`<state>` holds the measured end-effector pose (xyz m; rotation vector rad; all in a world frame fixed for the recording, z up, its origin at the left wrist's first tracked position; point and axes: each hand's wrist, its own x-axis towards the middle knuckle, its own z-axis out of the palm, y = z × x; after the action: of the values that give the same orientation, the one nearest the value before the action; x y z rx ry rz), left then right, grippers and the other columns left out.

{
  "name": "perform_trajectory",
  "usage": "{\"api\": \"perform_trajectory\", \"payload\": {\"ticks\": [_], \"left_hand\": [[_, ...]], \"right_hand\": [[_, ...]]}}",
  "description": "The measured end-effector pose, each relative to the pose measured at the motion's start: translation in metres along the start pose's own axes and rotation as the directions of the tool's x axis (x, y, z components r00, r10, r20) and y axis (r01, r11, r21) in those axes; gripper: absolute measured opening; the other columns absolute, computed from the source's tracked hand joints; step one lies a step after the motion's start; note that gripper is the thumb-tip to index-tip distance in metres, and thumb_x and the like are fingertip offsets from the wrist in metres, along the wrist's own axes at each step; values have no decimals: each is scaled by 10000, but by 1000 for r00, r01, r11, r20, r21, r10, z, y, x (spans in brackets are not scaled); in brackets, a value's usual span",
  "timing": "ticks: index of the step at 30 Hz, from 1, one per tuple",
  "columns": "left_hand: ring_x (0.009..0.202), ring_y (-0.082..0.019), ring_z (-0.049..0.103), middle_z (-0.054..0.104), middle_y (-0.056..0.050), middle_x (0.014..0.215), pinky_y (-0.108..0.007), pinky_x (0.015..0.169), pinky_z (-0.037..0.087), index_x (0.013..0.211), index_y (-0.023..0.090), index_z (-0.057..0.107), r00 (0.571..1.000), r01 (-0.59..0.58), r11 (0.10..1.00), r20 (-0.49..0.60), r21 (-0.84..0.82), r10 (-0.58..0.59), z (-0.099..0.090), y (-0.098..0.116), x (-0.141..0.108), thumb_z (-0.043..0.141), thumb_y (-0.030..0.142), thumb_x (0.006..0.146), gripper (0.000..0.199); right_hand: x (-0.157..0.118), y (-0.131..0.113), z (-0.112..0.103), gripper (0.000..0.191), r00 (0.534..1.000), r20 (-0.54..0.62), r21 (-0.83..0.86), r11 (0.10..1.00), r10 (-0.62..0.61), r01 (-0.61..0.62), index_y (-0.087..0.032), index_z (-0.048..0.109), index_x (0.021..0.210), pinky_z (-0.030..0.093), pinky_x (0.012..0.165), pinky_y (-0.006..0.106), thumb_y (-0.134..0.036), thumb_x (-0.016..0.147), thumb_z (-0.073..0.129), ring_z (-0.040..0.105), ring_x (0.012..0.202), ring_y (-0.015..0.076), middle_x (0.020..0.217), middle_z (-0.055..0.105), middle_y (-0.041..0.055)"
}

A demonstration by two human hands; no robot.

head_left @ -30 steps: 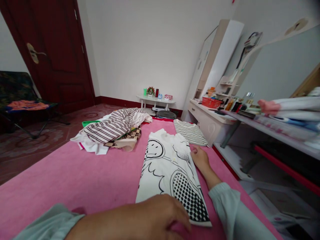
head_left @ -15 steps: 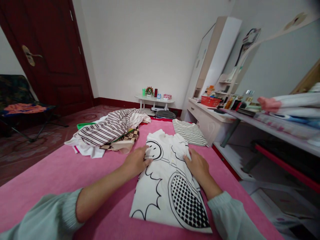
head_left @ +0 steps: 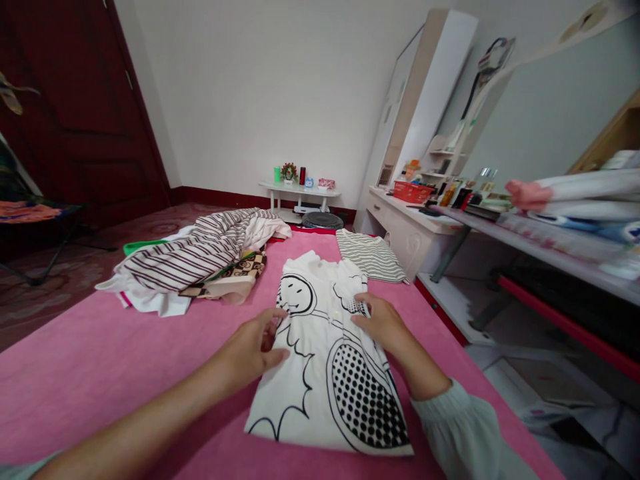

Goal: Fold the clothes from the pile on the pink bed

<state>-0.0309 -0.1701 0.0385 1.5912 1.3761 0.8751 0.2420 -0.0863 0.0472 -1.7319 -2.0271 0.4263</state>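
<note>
A white garment (head_left: 320,373) with black cartoon prints, a smiley face and a dotted oval lies folded into a long shape on the pink bed cover (head_left: 200,360). At its left edge, my left hand (head_left: 257,350) has thumb and fingers apart, with nothing held between them. My right hand (head_left: 380,323) rests on the upper right part of the garment near the cloud print, thumb and fingers spread, the fingertips touching the cloth.
A heap of striped and white clothes (head_left: 200,257) lies at the back left. Behind the garment is a folded striped cloth (head_left: 373,257). A desk with shelves (head_left: 530,250) borders the bed's right side; a small white table (head_left: 300,189) stands against the wall.
My left hand has come off the garment's upper left side and moved down and toward me, its fingers opening. My right hand stays over the upper right part. The whole view has shifted slightly.
</note>
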Motion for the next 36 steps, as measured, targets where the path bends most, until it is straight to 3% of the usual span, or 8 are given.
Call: {"api": "perform_trajectory", "payload": {"ticks": [7,14,18,21,24,27,31,36], "left_hand": [[703,-123,531,580,-3,796,-224,642,418,973,189,641,951,-309,948,37,83,307,47,44,8,560,118,732,263],[996,-190,581,589,-41,1182,-270,869,463,1009,215,683,771,-513,853,385,-95,507,84,57,-9,634,113,663,364],[867,-143,628,677,-30,939,-244,794,481,771,165,682,877,-392,898,214,-201,431,82,42,-1,407,7,683,330],[794,-158,611,641,-38,776,-280,768,484,667,160,623,946,-324,946,15,5,324,64,23,20,364,1,666,303],[1009,-216,579,638,-91,1025,-373,939,443,986,150,646,938,-322,912,-44,254,344,45,3,44,433,78,758,320],[1328,-249,370,414,-160,1425,-429,1106,297,1427,132,324,927,-345,885,-34,312,373,40,-8,68,430,268,895,560],[1448,-295,12,64,-158,1575,-494,1154,150,1504,129,131,919,-382,844,54,377,392,49,7,117,421,410,920,710],[1396,-223,288,346,-92,1504,-390,1156,213,1428,169,378,835,-542,818,235,193,498,60,47,177,395,420,938,551]], "right_hand": [[3,-24,14,343,982,-134,398,900,-136,179,-152,684,1041,472,837,335,-286,749,563,636,909,218,1009,706,79],[-1,-41,16,578,986,56,122,981,-156,148,-214,577,1238,438,906,413,-523,753,629,579,1089,296,1197,631,111],[2,-44,24,474,985,41,13,986,-166,165,-154,585,1206,441,887,378,-322,765,626,594,1039,279,1117,643,133],[4,-42,29,375,988,1,52,987,-155,155,-138,629,1114,445,877,350,-284,771,601,598,1021,264,1082,650,132],[3,-40,31,347,990,-15,88,987,-137,138,-163,641,1082,452,861,343,-307,769,605,607,997,258,1054,655,112],[1,-40,32,344,991,-14,67,989,-132,132,-180,633,1099,455,854,354,-312,784,589,612,994,265,1063,640,109],[-1,-41,36,372,990,-23,23,990,-136,136,-145,594,1138,455,869,391,-294,799,566,600,1035,297,1089,618,140],[-2,-32,38,648,992,-58,178,976,-116,125,-146,412,1363,411,982,437,-299,763,602,485,1230,301,1319,521,157]]}}
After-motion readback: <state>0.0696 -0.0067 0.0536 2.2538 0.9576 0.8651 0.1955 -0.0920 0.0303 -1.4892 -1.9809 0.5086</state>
